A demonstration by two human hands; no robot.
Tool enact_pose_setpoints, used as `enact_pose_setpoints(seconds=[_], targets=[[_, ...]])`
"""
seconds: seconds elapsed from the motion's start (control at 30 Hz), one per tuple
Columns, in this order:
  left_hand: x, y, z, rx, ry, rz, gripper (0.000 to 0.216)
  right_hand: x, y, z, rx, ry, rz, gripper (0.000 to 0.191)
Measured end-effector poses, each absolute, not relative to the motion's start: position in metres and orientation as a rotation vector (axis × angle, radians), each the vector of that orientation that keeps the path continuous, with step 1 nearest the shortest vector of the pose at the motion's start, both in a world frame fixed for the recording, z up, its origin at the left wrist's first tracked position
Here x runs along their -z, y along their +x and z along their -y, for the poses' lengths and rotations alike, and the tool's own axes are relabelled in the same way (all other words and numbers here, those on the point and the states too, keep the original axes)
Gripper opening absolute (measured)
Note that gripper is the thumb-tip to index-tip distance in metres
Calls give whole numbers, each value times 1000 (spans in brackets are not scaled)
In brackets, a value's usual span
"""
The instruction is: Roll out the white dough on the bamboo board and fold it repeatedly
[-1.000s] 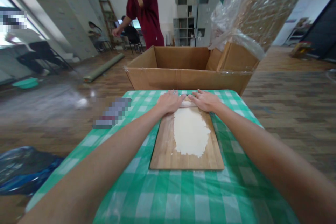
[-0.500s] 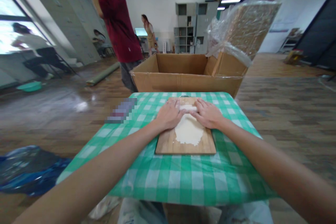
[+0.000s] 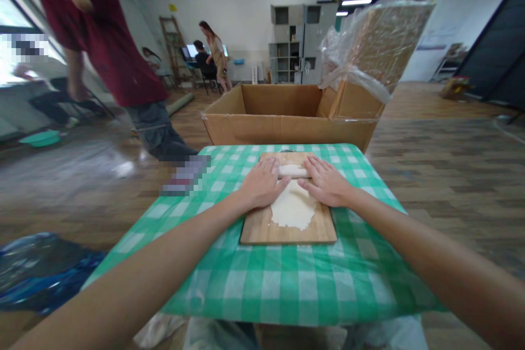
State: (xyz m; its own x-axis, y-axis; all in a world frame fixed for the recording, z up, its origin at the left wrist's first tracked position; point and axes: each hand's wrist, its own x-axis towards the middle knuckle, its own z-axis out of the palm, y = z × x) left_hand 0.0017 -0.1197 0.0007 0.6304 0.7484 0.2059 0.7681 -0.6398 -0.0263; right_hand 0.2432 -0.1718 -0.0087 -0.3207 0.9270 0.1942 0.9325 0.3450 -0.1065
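Note:
A flat sheet of pale dough [image 3: 293, 209] with a ragged near edge lies on a wooden board [image 3: 253, 232]. Across its far part rests a whitish rolling pin [image 3: 293, 171], its ends covered by my hands. My left hand [image 3: 263, 181] bears on the left end, fingers pointing forward over it and thumb turned inward above the dough. On the right end lies my right hand [image 3: 328, 180] in the same way. Both thumbs are on the near side of the pin, apart from each other.
The board stands on a table with a green checked cloth [image 3: 287, 279]. Beyond it is an open cardboard box [image 3: 283, 126], with a plastic-wrapped panel [image 3: 389, 49] at its right. A person in a maroon shirt [image 3: 110, 38] is at the left; blue plastic [image 3: 49, 273] lies on the floor.
My thumbs have drawn back from the pin and more of it shows between my hands. The person in maroon has moved left, uncovering people at desks behind.

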Motion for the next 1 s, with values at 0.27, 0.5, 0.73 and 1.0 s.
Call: enact_pose_setpoints(seconds=[0.27, 0.5, 0.73, 1.0], targets=[[-10, 19, 67, 195, -2800, 1411, 72, 1, 249, 110, -136, -1748, 2371, 95], [-14, 30, 40, 118, -2748, 1429, 70, 2, 253, 80, -72, -1779, 2425, 79], [-13, 29, 50, 159, -2740, 1400, 67, 1, 245, 96, 67, -1789, 2371, 74], [-9, 13, 88, 270, -2746, 1393, 69, 3, 237, 143, 142, -1739, 2335, 85]])
